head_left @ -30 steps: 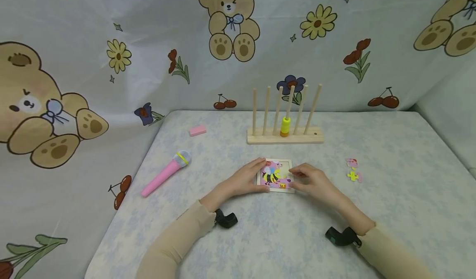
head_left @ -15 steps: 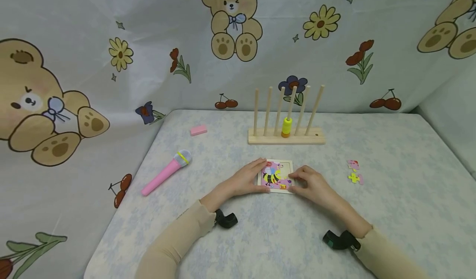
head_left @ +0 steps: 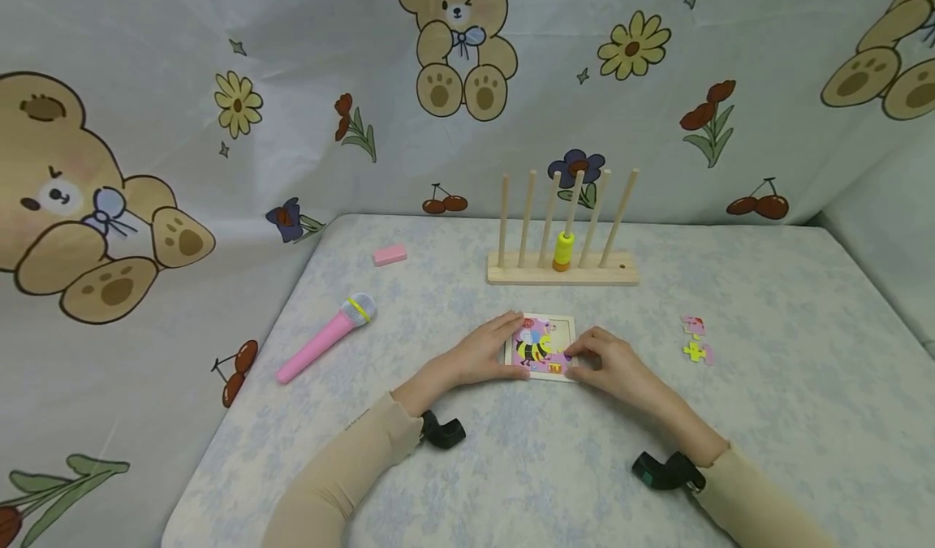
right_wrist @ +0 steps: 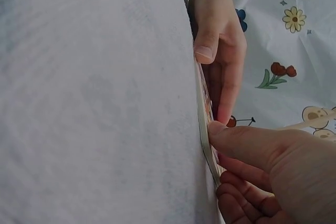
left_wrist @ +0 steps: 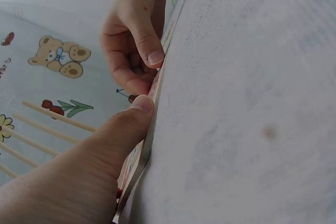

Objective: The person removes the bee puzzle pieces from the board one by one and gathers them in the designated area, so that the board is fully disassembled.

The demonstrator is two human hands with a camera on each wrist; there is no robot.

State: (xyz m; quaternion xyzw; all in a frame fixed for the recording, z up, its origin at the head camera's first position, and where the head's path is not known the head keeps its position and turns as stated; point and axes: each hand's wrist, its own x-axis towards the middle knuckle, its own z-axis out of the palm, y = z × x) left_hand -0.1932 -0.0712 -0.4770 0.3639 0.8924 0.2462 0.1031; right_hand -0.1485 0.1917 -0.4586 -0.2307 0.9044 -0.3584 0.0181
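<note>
Got the bee puzzle (head_left: 536,348) lying on the bench (head_left: 540,467), right between my two hands. Left hand (head_left: 478,358) has it by the left side, thumb at the near edge and fingers (head_left: 504,323) at the far corner, so that side's held. Right hand (head_left: 617,363) is up against the right edge, thumb and index close together, other fingers curled. Honestly can't tell if they're pinching a piece or just touching.

The puzzle's roughly square, so no long axis to speak of. What matters here: the bare patch (head_left: 562,330) sits in its far right corner, just beside my right fingers. Two loose bits, a red-and-pink piece (head_left: 694,325) and a yellow-and-pink piece (head_left: 695,352), lie off to the right, well apart from it, one behind the other. Right hand's clearly nearer to both; left would have to cross over.

Also around: peg rack (head_left: 526,275) behind the puzzle, pink microphone (head_left: 314,349) and pink block (head_left: 390,255) off to my left.
</note>
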